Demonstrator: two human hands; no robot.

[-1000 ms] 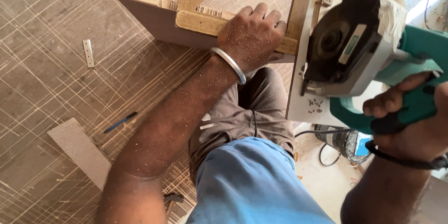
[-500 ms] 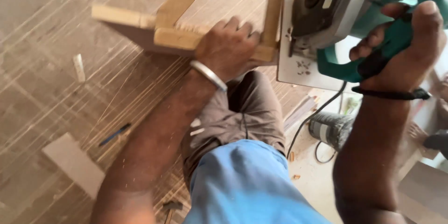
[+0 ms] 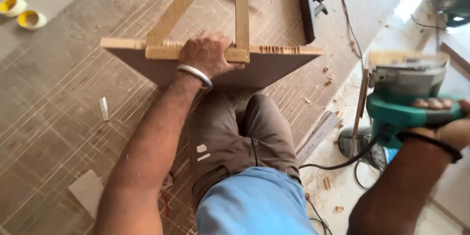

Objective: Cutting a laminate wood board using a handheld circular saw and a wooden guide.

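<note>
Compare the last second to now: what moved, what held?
The right hand carried the green circular saw off the brown board, out to the right and lower, keeping its grip on the handle. The left hand stayed pressed on the wooden triangle square along the board's edge.

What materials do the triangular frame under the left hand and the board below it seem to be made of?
Triangular frame: pale bare wood strips, unfinished, grain visible. Board: probably laminated plywood or particleboard, with a brown smooth face and a light raw edge. The left hand presses on both.
</note>
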